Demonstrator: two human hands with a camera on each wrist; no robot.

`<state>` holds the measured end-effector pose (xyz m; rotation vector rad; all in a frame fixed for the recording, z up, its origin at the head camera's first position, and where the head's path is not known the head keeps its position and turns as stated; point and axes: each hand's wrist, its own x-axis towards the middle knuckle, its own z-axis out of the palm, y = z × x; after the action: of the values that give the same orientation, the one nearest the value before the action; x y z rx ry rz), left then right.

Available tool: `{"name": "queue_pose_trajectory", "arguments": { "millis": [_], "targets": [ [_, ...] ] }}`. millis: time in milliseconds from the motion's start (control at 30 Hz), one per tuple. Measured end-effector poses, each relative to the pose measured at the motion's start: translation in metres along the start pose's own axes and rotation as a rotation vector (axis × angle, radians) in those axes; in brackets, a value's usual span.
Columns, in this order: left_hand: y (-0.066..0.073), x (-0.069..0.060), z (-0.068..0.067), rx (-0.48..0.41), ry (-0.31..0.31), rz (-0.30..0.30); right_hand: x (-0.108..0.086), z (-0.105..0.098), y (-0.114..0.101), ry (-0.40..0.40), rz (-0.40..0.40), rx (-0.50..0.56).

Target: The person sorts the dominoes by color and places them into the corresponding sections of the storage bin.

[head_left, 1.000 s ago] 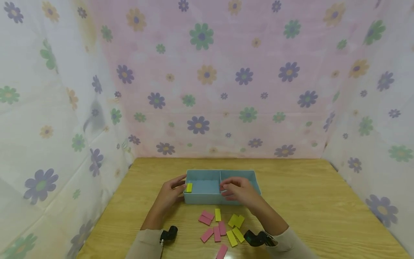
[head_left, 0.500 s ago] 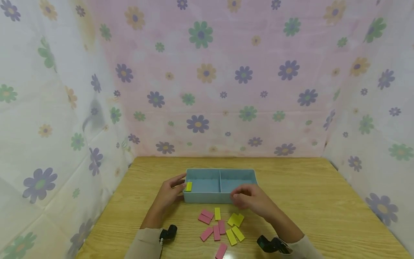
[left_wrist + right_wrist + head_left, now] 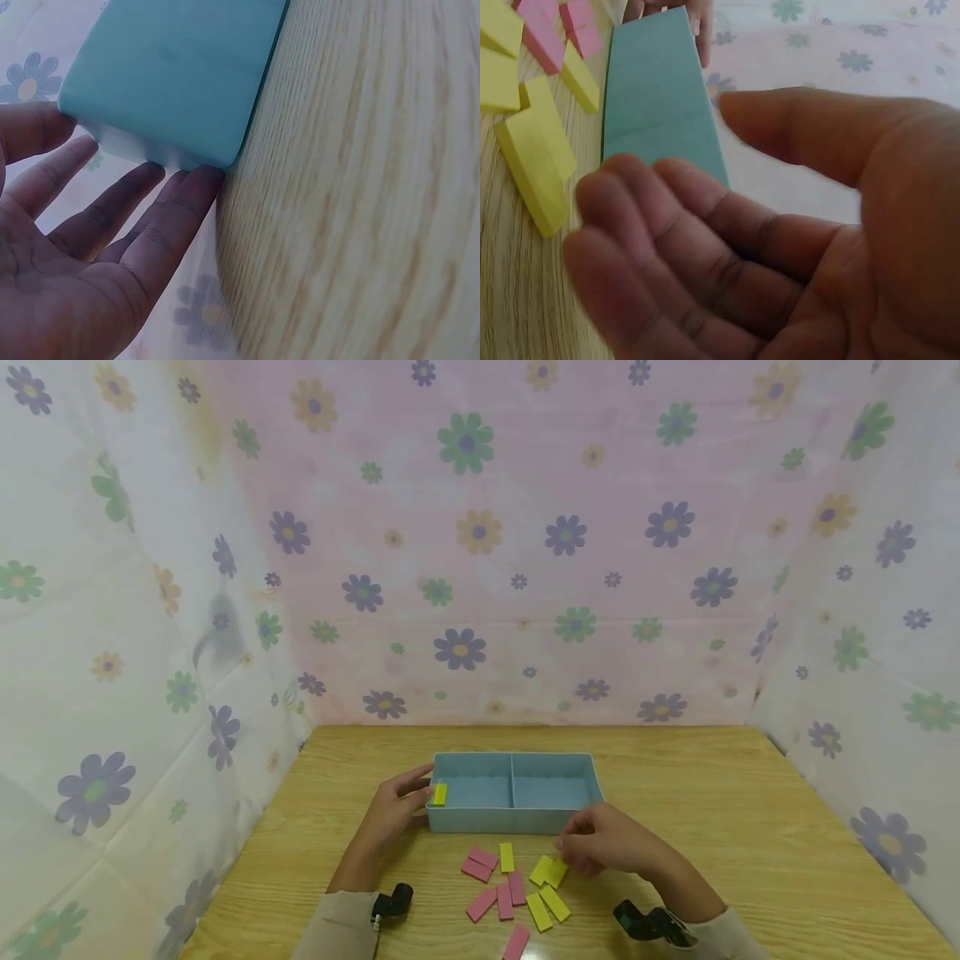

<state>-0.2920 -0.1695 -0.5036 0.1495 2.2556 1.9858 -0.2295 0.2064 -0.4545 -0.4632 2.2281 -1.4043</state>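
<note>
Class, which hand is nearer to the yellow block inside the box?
Left. The left hand is at the box's left end, its thumb beside the yellow block; the right hand is by the near right corner.

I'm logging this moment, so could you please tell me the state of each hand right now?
Left hand: open, touching the end of the blue box.
Right hand: open, holding nothing, close to the yellow blocks.

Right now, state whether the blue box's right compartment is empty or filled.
Empty, it seems: in the head view, the compartment shows only bare floor.
</note>
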Motion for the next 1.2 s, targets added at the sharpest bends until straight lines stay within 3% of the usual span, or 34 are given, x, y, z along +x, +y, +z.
{"name": "queue_pose_trajectory", "arguments": {
  "millis": [400, 867, 1200],
  "targets": [
    [-0.001, -0.002, 0.001, 0.016, -0.003, 0.012, 0.003, 0.001, 0.016, 0.042, 0.067, -0.175],
    [0.0, -0.001, 0.001, 0.012, 0.003, 0.01, 0.003, 0.004, 0.024, -0.012, 0.062, -0.161],
    [-0.001, -0.002, 0.0, 0.018, -0.012, 0.017, 0.005, 0.01, 0.02, 0.016, 0.046, -0.207]
  ]
}}
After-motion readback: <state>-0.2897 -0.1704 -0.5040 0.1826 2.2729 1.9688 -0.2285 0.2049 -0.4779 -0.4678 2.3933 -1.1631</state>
